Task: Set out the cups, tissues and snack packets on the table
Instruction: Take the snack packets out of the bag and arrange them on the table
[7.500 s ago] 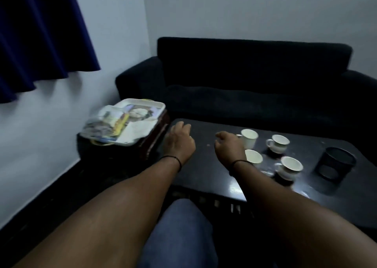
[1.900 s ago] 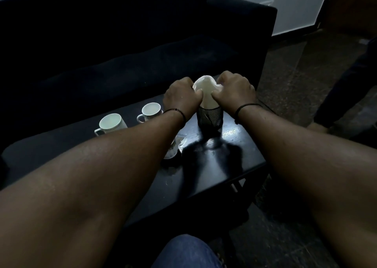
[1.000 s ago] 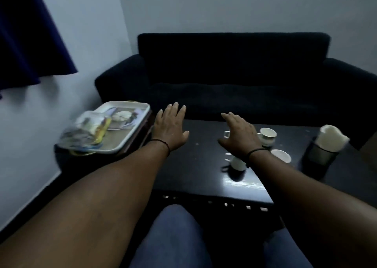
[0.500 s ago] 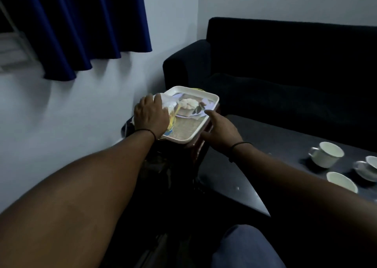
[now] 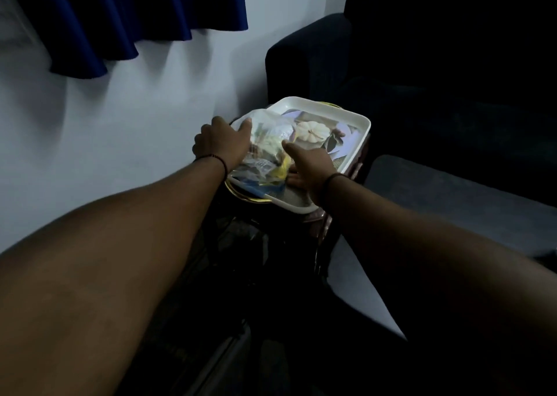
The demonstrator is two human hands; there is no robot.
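Observation:
A clear plastic bag of snack packets, with yellow and blue wrappers showing through, lies on the near left part of a white tray. My left hand grips the bag's left side, thumb on top. My right hand holds the bag's right side, thumb up against it and fingers tucked under it. The tray's floor shows a printed picture of a pale flower. The cups and tissues are out of view.
The tray sits on a small dark side stand against the white wall. A dark sofa fills the upper right. The dark coffee table reaches in from the right. A blue curtain hangs at upper left.
My view has closed in on the tray. My right hand moved from the tray's near edge onto the right side of the snack bag; my left hand stays on the bag.

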